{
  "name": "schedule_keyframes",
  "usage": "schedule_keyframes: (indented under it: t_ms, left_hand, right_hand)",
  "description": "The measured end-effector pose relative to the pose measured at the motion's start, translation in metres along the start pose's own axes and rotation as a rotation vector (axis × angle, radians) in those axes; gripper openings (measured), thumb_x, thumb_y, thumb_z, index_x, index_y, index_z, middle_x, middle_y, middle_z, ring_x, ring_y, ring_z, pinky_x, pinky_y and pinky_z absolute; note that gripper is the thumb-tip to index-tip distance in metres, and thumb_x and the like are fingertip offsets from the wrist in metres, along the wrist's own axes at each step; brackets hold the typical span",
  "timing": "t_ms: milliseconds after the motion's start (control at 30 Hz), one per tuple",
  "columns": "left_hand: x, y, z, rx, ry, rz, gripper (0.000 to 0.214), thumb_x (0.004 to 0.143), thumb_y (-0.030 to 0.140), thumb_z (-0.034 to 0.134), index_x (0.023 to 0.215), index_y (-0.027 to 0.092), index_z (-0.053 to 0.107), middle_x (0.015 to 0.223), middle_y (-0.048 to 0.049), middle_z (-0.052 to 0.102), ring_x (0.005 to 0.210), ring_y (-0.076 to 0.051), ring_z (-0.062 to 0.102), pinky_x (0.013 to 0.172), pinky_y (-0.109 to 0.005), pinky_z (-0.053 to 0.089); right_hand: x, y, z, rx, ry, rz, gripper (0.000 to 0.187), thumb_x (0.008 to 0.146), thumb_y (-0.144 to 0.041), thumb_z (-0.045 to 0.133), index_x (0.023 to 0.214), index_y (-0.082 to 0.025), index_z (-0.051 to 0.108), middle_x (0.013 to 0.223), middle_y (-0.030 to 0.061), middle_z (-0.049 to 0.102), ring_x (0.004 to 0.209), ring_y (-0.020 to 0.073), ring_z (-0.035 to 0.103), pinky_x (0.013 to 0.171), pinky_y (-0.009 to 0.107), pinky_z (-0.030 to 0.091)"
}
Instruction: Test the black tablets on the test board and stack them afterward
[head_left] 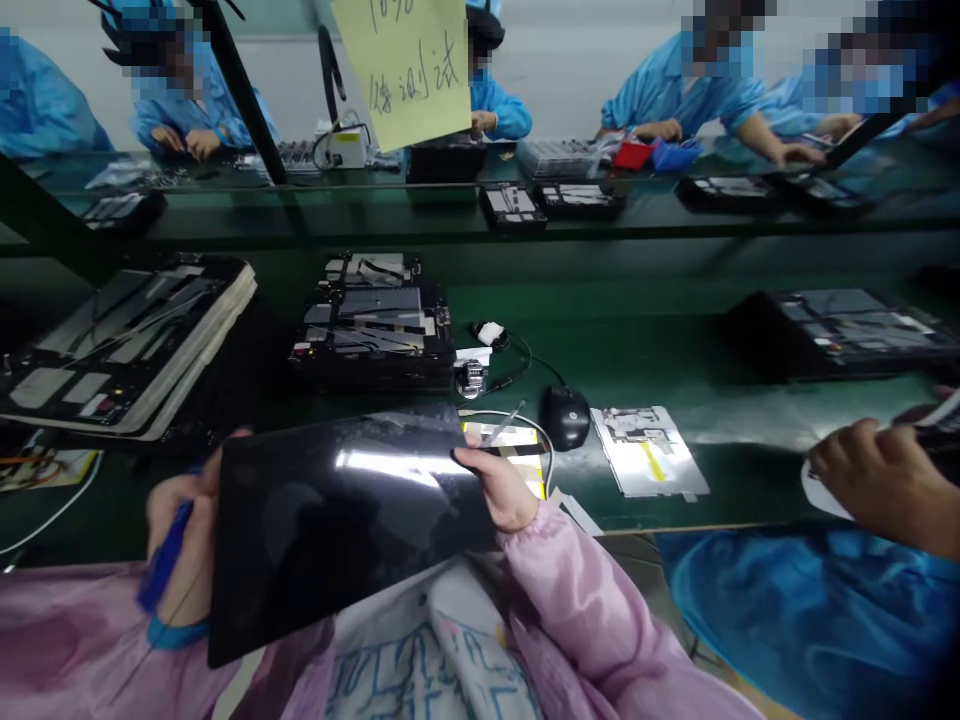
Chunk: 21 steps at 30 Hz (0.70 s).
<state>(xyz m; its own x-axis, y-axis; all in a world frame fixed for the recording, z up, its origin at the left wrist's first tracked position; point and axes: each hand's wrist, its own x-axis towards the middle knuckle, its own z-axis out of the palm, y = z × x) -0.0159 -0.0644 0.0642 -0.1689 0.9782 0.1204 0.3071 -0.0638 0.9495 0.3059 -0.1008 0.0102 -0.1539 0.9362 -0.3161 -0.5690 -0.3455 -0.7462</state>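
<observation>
I hold a black glossy tablet panel [337, 520] tilted over my lap, screen side up. My right hand [501, 488] grips its right edge, thumb on top, with thin metal tweezers [501, 424] sticking up from the fingers. My left hand [180, 540] is closed around the panel's left edge and also holds a blue tool [161, 565]. Both sleeves are pink.
On the green bench [675, 370] sit a stack of opened tablets [371, 320], another stack at left [127, 340], a black mouse [566, 415], a white part sheet [649, 450] and a tray at right [847, 330]. A co-worker's hand [885, 480] is at right. Other people in blue sit across.
</observation>
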Motion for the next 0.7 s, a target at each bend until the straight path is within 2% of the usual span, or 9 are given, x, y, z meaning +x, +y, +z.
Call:
schedule_keyframes:
  t_ms: [67, 133, 233, 300, 400, 500, 600, 700]
  left_hand:
    - [0.007, -0.007, 0.013, -0.058, 0.036, -0.097, 0.025, 0.063, 0.044, 0.07, 0.074, 0.026, 0.057, 0.066, 0.0027, 0.063, 0.069, -0.022, 0.063, 0.057, -0.032, 0.053]
    - [0.011, -0.014, 0.024, -0.143, 0.041, -0.207, 0.031, 0.055, 0.033, 0.076, 0.069, 0.023, 0.05, 0.059, 0.0053, 0.056, 0.057, -0.015, 0.055, 0.049, -0.025, 0.047]
    - [0.021, -0.025, 0.036, -0.191, -0.019, -0.278, 0.038, 0.048, 0.022, 0.075, 0.066, 0.021, 0.041, 0.055, 0.0075, 0.047, 0.049, -0.009, 0.044, 0.044, -0.019, 0.037]
    - [0.03, -0.031, 0.041, -0.173, -0.039, -0.278, 0.038, 0.049, 0.022, 0.074, 0.064, 0.02, 0.039, 0.054, 0.0073, 0.045, 0.049, -0.008, 0.042, 0.045, -0.017, 0.034]
    - [0.042, -0.037, 0.043, -0.138, -0.072, -0.275, 0.038, 0.051, 0.024, 0.073, 0.065, 0.02, 0.037, 0.056, 0.0067, 0.046, 0.052, -0.009, 0.044, 0.048, -0.018, 0.034]
    - [0.048, -0.037, 0.043, -0.098, -0.132, -0.302, 0.038, 0.055, 0.024, 0.071, 0.067, 0.02, 0.036, 0.058, 0.0072, 0.045, 0.054, -0.008, 0.043, 0.051, -0.018, 0.033]
    - [0.047, -0.034, 0.044, -0.063, -0.187, -0.316, 0.035, 0.061, 0.024, 0.068, 0.068, 0.02, 0.034, 0.06, 0.0072, 0.042, 0.056, -0.008, 0.042, 0.055, -0.019, 0.034]
    - [0.044, -0.033, 0.045, 0.161, -0.191, -0.18, 0.029, 0.069, 0.032, 0.06, 0.07, 0.021, 0.033, 0.061, 0.0056, 0.041, 0.058, -0.011, 0.047, 0.056, -0.021, 0.037]
  right_hand:
    - [0.0, 0.009, 0.003, 0.042, 0.01, -0.018, 0.032, 0.067, -0.038, 0.068, 0.096, -0.023, 0.062, 0.092, 0.0034, 0.072, 0.093, 0.026, 0.067, 0.084, 0.043, 0.054]
    - [0.001, 0.017, 0.002, 0.018, 0.063, -0.052, 0.035, 0.069, -0.039, 0.069, 0.099, -0.023, 0.063, 0.094, 0.0039, 0.071, 0.094, 0.0245, 0.066, 0.086, 0.041, 0.054]
    - [0.002, 0.024, -0.009, -0.122, 0.179, -0.058, 0.037, 0.072, -0.042, 0.068, 0.103, -0.022, 0.063, 0.09, 0.0035, 0.069, 0.089, 0.0215, 0.067, 0.078, 0.038, 0.058]
    - [0.002, 0.023, -0.018, -0.211, 0.23, -0.048, 0.037, 0.074, -0.041, 0.068, 0.106, -0.023, 0.063, 0.086, 0.0022, 0.067, 0.084, 0.0189, 0.067, 0.073, 0.035, 0.059]
    - [0.001, 0.017, -0.029, -0.227, 0.243, -0.061, 0.037, 0.072, -0.036, 0.07, 0.105, -0.022, 0.063, 0.084, 0.0012, 0.067, 0.082, 0.0174, 0.068, 0.077, 0.034, 0.059]
    - [-0.001, 0.01, -0.033, -0.209, 0.245, -0.071, 0.037, 0.069, -0.035, 0.073, 0.101, -0.019, 0.063, 0.08, 0.0018, 0.068, 0.084, 0.0192, 0.07, 0.081, 0.034, 0.058]
    - [-0.001, 0.007, -0.035, -0.226, 0.269, -0.096, 0.037, 0.068, -0.037, 0.074, 0.098, -0.018, 0.063, 0.075, 0.001, 0.068, 0.08, 0.02, 0.071, 0.075, 0.033, 0.059]
    - [-0.003, 0.006, -0.037, -0.236, 0.303, -0.135, 0.038, 0.067, -0.04, 0.074, 0.096, -0.018, 0.063, 0.072, -0.0003, 0.066, 0.072, 0.0188, 0.07, 0.068, 0.032, 0.06]
